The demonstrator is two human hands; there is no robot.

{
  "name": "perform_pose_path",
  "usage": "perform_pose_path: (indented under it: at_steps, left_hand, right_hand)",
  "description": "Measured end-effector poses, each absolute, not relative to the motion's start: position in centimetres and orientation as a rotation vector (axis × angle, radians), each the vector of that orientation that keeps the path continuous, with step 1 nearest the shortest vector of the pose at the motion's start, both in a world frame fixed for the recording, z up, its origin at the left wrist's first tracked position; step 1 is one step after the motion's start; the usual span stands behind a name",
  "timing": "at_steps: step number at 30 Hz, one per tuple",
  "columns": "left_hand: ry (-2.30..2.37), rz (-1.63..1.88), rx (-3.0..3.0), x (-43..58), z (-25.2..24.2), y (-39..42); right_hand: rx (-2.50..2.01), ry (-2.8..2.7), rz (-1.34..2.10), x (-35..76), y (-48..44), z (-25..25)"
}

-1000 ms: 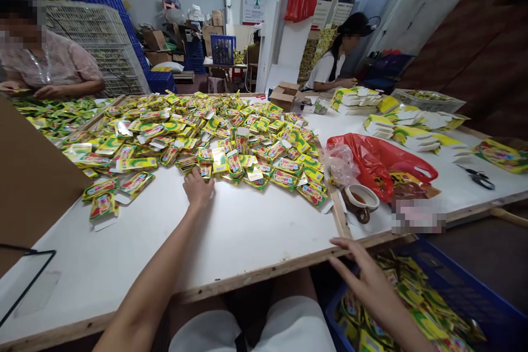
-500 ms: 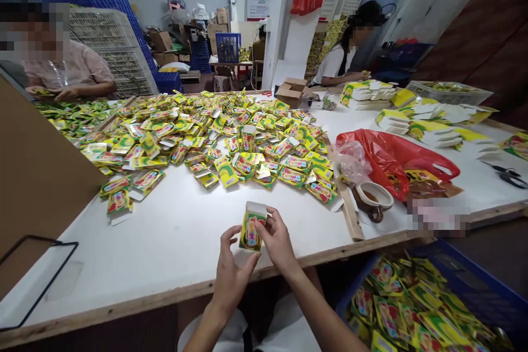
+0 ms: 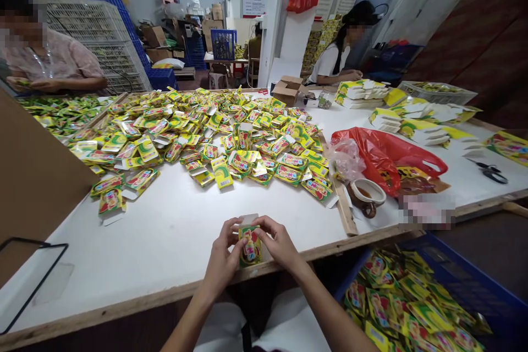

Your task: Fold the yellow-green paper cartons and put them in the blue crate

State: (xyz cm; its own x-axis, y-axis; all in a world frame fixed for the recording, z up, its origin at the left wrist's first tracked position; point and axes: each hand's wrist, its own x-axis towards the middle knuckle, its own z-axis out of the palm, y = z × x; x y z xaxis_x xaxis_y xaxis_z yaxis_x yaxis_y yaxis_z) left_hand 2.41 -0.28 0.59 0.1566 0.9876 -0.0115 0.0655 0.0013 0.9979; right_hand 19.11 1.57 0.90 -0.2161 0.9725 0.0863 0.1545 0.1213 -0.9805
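Observation:
Near the table's front edge, a small yellow-green printed carton (image 3: 249,250) is held upright between both hands, its white end flap standing open at the top. My left hand (image 3: 226,247) grips its left side, thumb across the printed face. On the other side, my right hand (image 3: 277,239) has its fingers at the upper right edge and flap. What the carton contains is hidden. A large heap of similar cartons (image 3: 235,165) lies beyond my hands, many with white flaps sticking out.
A blue crate (image 3: 474,269) of printed packets stands below the table at right. A wooden strip (image 3: 346,214), a brown mug (image 3: 367,198), a red plastic bag (image 3: 379,148) and scissors (image 3: 489,170) lie to the right. Cardboard (image 3: 37,159) stands at left. Co-workers sit left and right.
Both hands have brought the carton slightly down towards the table edge. The left fingers have moved up to its top beside the flap. The view has shifted a little.

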Motion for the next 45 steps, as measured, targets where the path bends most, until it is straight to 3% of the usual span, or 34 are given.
perform_pose_path:
  at_steps: [26, 39, 45]
  left_hand:
    - [1.348, 1.203, 1.251, 3.6, 1.9, 0.8]
    - [1.250, 1.143, 1.283, 2.7, 1.1, 0.0]
    - [1.204, 1.096, 1.429, 3.4, 1.9, 1.9]
  right_hand:
    - [-1.267, -1.544, 1.004, 17.5, 2.4, 2.6]
    - [-1.134, -1.451, 1.221, 18.0, 1.4, 1.0]
    - [-1.389, -1.411, 0.913, 23.3, -0.8, 4.1]
